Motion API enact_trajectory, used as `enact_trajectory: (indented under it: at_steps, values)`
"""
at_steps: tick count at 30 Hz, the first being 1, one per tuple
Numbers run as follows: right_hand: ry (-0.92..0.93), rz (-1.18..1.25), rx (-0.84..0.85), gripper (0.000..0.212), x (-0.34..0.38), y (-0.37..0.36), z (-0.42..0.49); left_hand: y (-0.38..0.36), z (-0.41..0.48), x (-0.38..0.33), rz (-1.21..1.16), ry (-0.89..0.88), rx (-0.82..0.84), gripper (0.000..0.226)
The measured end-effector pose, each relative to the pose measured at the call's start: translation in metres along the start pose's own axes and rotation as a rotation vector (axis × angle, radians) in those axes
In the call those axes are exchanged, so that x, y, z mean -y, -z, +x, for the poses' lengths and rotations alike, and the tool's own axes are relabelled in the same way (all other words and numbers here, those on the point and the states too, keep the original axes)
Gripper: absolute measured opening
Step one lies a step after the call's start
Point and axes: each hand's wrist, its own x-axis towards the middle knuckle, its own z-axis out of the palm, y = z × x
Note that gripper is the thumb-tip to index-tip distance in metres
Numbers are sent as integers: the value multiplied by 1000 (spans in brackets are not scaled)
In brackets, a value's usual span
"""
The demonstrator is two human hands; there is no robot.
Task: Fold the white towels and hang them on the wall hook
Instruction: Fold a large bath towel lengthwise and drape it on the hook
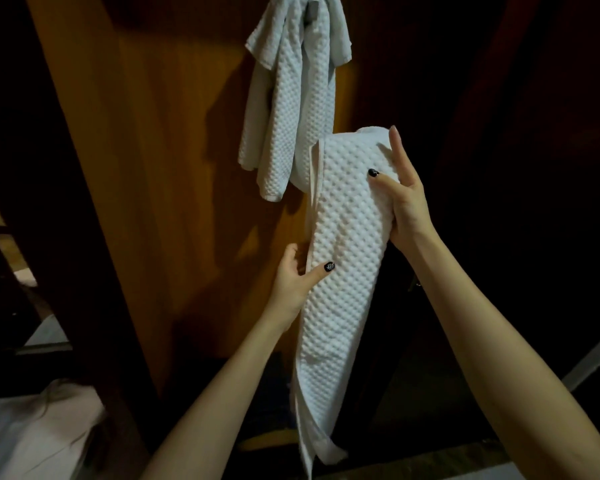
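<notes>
A white dimpled towel (343,258) hangs folded lengthwise in front of me, its lower end trailing down to the bottom of the view. My right hand (404,199) grips its upper right edge, thumb on the front and one finger pointing up. My left hand (297,282) pinches its left edge lower down, thumb pressed on the front. Another white towel (288,109) hangs from the wall hook (312,8) at the top, bunched and draped against the wooden panel.
An orange-brown wooden panel (153,168) stands behind the towels, with dark wood frames on both sides. A pale cloth pile (32,434) lies at the bottom left. A light floor strip (596,355) shows at the right. The surroundings are dim.
</notes>
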Motion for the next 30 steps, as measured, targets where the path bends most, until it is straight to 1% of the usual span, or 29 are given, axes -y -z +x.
enact_trajectory:
  at_steps: [1, 3, 5, 7, 8, 9, 10, 11, 12, 13, 15, 18, 19, 21, 22, 24, 25, 26, 28, 29, 30]
  values:
    - [-2, -10, 2, 68, 0, 0, 0, 0, 0, 1, 53, -13, 14, 64]
    - [-13, -20, 7, 71, -1, -1, -1, 1, -1, -1, 119, -74, 33, 40]
    - [-38, -11, -7, 73, -3, 0, -1, 5, 1, -4, 183, -99, -5, 32]
    - [-52, -2, -20, 75, -3, 2, -1, 11, 4, -10, 254, -90, 18, 18]
    - [-53, -3, -18, 76, -2, 4, 0, 14, 7, -11, 243, -63, 62, 15]
    - [-52, -6, -14, 77, -1, 5, 1, 14, 9, -14, 268, -83, 117, 16]
    - [-48, -6, -13, 78, 1, 5, 3, 15, 13, -12, 230, -80, 139, 31]
    - [-42, -1, -17, 80, 4, 5, 5, 15, 15, -14, 225, -87, 165, 7]
    - [-38, 9, -26, 82, 6, 6, 7, 13, 18, -17, 200, -64, 178, 5]
    - [-37, 21, -37, 85, 9, 6, 10, 14, 19, -19, 221, -66, 190, 5]
    - [-42, 31, -58, 92, 13, 8, 14, 13, 23, -18, 275, -70, 202, 27]
    - [-53, 4, -82, 95, 17, 9, 17, 11, 24, -15, 321, -104, 201, 43]
    - [-52, -4, -92, 95, 17, 10, 17, 11, 24, -12, 342, -103, 203, 40]
    - [-48, -3, -111, 94, 16, 11, 17, 11, 19, -5, 359, -97, 215, 27]
    - [-46, 5, -117, 93, 14, 12, 16, 12, 15, -2, 337, -110, 228, 35]
    - [-41, 23, -130, 88, 11, 16, 15, 14, 9, 4, 268, -112, 232, 59]
    - [-39, 24, -149, 83, 9, 17, 14, 15, 7, 8, 268, -122, 231, 61]
    - [-37, 12, -179, 77, 7, 18, 14, 15, 4, 9, 278, -139, 233, 54]
    - [-30, -48, -252, 62, 3, 22, 14, 15, 0, 12, 316, -167, 200, 21]
    - [-28, -75, -284, 56, 1, 24, 15, 16, 0, 14, 319, -179, 181, 15]
    - [-30, -86, -309, 51, 0, 26, 16, 17, 0, 15, 322, -187, 153, 21]
